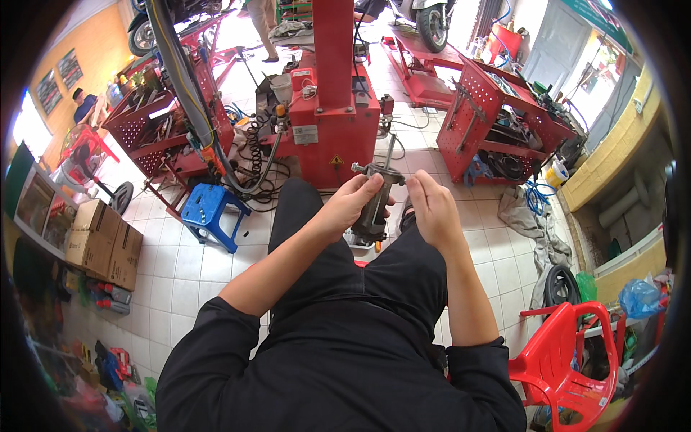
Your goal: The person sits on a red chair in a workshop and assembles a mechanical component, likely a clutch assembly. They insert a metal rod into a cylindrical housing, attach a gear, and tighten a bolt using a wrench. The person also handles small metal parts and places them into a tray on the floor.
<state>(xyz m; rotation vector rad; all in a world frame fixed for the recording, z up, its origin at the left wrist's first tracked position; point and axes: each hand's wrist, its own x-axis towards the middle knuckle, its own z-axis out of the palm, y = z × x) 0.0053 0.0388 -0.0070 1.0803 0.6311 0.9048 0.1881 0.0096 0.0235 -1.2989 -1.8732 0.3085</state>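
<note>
Above my knees, my left hand (354, 204) is wrapped round a dark metal cylinder (373, 205) with a collar at its top. A thin bright rod (391, 151) rises out of that collar. Left of the collar sticks out a small metal fitting (358, 168). My right hand (432, 209) is at the collar's right side, its thumb and fingers pinched together there. Whatever lies between those fingertips is too small to make out. Below the cylinder, a light-coloured tray (358, 241) partly shows between my legs.
A red machine (338, 129) stands in front of me, with hoses beside it. Red tool carts (497, 122) flank it. A blue stool (209, 209) and cardboard boxes (101, 241) are at left. A red chair (568, 353) stands at lower right. Another person (85, 106) sits far left.
</note>
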